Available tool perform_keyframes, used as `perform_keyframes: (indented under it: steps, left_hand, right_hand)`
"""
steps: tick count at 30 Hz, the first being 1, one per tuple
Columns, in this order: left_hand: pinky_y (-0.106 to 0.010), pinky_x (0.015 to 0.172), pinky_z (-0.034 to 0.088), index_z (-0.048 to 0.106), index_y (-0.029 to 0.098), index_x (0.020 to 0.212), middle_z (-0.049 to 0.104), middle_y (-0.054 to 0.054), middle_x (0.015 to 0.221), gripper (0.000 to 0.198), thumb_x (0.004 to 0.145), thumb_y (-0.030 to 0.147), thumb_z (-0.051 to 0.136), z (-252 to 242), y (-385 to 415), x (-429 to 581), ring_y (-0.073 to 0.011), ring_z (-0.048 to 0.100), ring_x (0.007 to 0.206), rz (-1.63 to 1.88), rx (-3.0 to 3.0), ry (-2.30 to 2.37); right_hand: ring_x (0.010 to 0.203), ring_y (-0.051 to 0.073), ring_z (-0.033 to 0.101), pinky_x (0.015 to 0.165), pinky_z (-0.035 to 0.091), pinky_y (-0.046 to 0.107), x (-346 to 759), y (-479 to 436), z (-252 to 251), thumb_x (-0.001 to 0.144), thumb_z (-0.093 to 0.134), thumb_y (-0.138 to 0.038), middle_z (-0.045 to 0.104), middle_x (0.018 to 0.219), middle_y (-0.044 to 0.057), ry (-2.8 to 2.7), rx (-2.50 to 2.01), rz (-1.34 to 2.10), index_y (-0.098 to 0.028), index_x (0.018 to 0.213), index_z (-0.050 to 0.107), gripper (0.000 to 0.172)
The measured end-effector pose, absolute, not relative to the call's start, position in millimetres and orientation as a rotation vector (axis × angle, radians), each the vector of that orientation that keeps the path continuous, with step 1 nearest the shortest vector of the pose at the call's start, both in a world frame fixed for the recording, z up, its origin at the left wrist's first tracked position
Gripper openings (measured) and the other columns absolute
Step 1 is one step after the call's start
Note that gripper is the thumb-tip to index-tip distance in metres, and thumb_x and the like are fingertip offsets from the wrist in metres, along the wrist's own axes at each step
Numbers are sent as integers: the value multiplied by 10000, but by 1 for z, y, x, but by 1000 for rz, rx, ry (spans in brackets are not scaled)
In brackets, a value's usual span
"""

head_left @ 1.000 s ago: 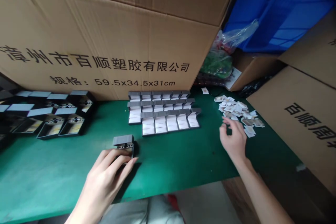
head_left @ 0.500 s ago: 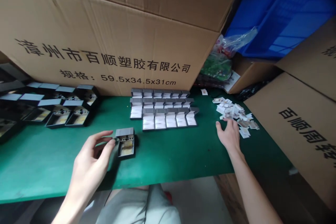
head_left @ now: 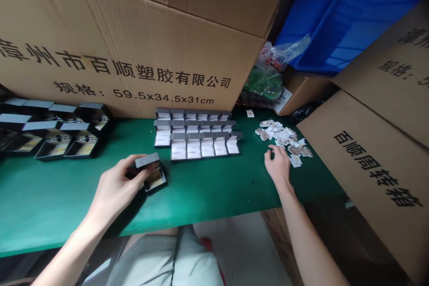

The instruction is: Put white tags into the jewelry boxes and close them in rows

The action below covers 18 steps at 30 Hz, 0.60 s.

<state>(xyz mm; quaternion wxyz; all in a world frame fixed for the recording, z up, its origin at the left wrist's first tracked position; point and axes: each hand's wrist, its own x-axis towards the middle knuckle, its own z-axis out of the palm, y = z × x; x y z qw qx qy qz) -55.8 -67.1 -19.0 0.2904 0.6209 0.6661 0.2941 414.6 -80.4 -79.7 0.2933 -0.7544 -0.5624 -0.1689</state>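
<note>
My left hand (head_left: 115, 184) grips a small dark hinged jewelry box (head_left: 154, 175) on the green table, fingers behind its raised lid and thumb at the opening. A yellowish lining shows inside that box, which sits at a slant. At the near edge of a pile of small white insert pads (head_left: 284, 134), my right hand (head_left: 279, 165) has its fingers curled towards the thumb. Whatever lies between those fingertips, if anything, is too small to make out. Between the hands stand rows of open boxes with white inserts (head_left: 201, 146).
More open dark boxes with yellowish linings (head_left: 82, 145) stand at the left. A large printed carton (head_left: 134, 44) walls off the back. Cartons (head_left: 365, 156) line the right side, below a blue plastic crate (head_left: 338, 22). Bagged items (head_left: 264, 81) lie at the back right.
My left hand has closed on the box and tilted it askew. My right hand has drawn slightly back from the pad pile, its fingers now curled. The view has shifted right.
</note>
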Motion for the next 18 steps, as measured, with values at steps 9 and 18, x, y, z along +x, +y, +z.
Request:
perform_keyframes:
  steps: [9,18]
  left_hand:
    - [-362,800,524,692,207,1070,720,-30,1035,269,878,326,546,-15,-47,-50,-245,687,959,1246,2118,1728]
    - [-338,836,547,671,114,1106,677,-94,1096,271,844,184,689,49,20,-31,-207,630,1035,1979,2147,1551]
  right_hand:
    - [1185,378,563,942,435,539,401,-82,-76,905,489,-341,616,1344,210,-1250,-2293,-636,-137,1257,662,442]
    - [960,307,644,869,494,427,411,-80,-81,917,421,-285,752,1044,189,-1404,-2199,-521,-92,1141,717,418]
